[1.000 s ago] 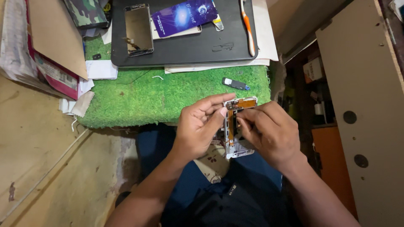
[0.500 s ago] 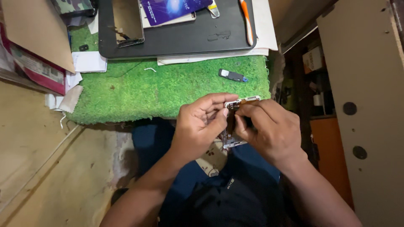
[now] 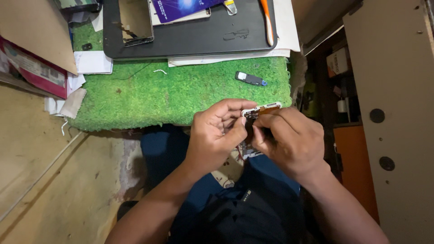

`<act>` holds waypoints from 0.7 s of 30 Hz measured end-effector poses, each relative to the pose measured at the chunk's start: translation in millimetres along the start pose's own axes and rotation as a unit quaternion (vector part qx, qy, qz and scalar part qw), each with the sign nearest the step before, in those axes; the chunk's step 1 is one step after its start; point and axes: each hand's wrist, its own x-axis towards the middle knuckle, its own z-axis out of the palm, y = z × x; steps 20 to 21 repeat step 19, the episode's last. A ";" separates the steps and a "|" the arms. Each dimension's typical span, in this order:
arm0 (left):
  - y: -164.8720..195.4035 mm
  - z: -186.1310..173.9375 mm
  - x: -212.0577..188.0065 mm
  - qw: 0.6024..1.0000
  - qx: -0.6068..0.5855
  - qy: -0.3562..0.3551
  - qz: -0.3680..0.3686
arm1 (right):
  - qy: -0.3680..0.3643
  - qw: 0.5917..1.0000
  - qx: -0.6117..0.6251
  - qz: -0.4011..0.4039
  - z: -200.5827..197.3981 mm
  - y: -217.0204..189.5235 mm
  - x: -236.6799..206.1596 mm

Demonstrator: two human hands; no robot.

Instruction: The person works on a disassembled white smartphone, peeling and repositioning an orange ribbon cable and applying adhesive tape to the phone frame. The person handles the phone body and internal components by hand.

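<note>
Green turf mat (image 3: 181, 95) is spread over the bench; just below its front edge, an opened phone frame (image 3: 254, 131) is clamped by left hand (image 3: 217, 135) and right hand (image 3: 289, 140), fingers closed.

Small phone repair workshop: green mat (image 3: 181, 92), black tray (image 3: 190, 38) with phone frame (image 3: 134, 22), cluttered bench.

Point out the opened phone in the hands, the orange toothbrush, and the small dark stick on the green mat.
opened phone (image 3: 261, 110), head view, top edge
orange toothbrush (image 3: 267, 20), head view, handle
small dark stick (image 3: 250, 78), head view, body
</note>
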 end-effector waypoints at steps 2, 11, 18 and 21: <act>-0.6 0.0 0.0 1.000 -0.015 -0.004 -0.004 | -0.004 1.000 0.001 -0.002 0.0 -0.5 0.5; -2.6 1.7 -0.3 1.000 -0.024 -0.001 -0.009 | -0.007 1.000 0.009 -0.004 0.0 -1.2 1.2; -3.9 1.0 -0.8 1.000 -0.016 0.000 -0.010 | -0.014 1.000 0.002 -0.002 0.3 0.3 -0.5; -4.4 1.1 -1.3 1.000 -0.010 0.002 -0.012 | -0.016 1.000 0.001 -0.002 0.6 0.7 -1.2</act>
